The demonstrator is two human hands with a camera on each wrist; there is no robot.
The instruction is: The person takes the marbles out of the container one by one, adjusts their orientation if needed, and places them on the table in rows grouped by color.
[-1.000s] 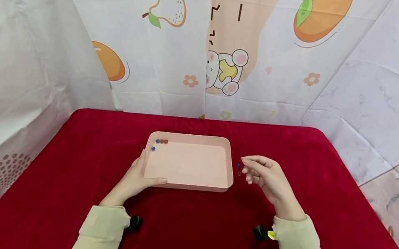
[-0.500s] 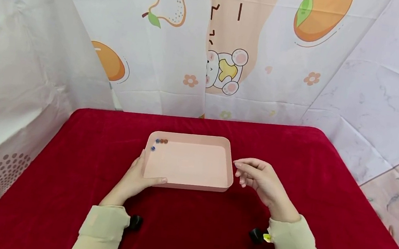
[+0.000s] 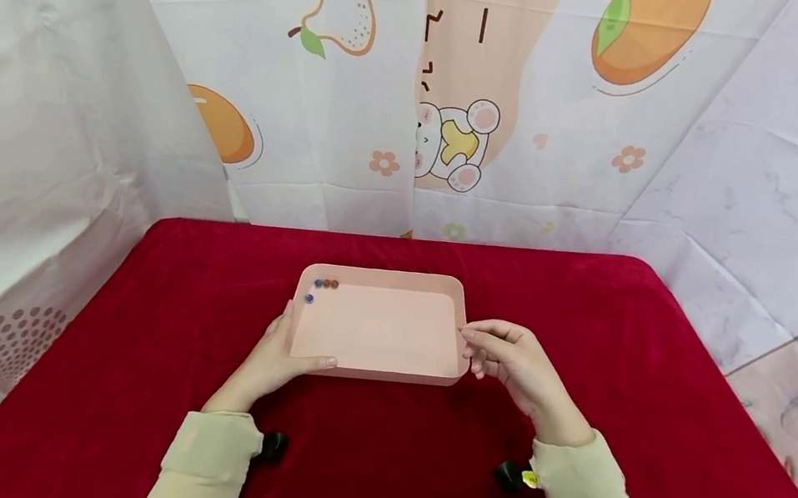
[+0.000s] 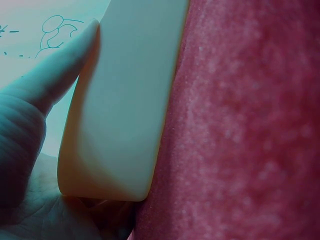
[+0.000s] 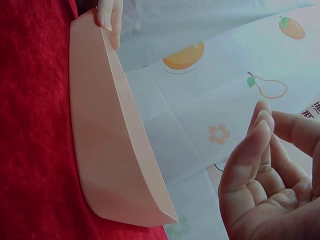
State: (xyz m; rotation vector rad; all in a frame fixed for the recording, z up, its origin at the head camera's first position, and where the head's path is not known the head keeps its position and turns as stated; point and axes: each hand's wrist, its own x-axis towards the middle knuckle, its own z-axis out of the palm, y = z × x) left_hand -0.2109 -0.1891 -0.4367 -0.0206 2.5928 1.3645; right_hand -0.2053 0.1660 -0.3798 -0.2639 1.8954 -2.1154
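A shallow pink tray (image 3: 382,376) lies on the red cloth. My left hand (image 3: 266,366) grips its front left corner, thumb along the front wall and fingers against the left side. In the tray's back left corner sit two small blue beads (image 3: 309,299) and two brown beads (image 3: 335,284). My right hand (image 3: 508,364) is at the tray's right rim, thumb and forefinger tips together, the other fingers curled. Whether a bead is between those tips cannot be seen. In the right wrist view, the right hand (image 5: 270,175) appears beside the tray (image 5: 105,120), fingertips raised.
Red velvet cloth (image 3: 371,464) covers the table around the tray. A printed white curtain (image 3: 355,125) hangs behind the back edge, with more sheeting at both sides. Black wrist devices (image 3: 273,445) sit under the sleeves.
My right hand has moved left to the tray's right rim. A blue and a brown bead seen earlier right of the tray are now out of sight. The left hand stays put.
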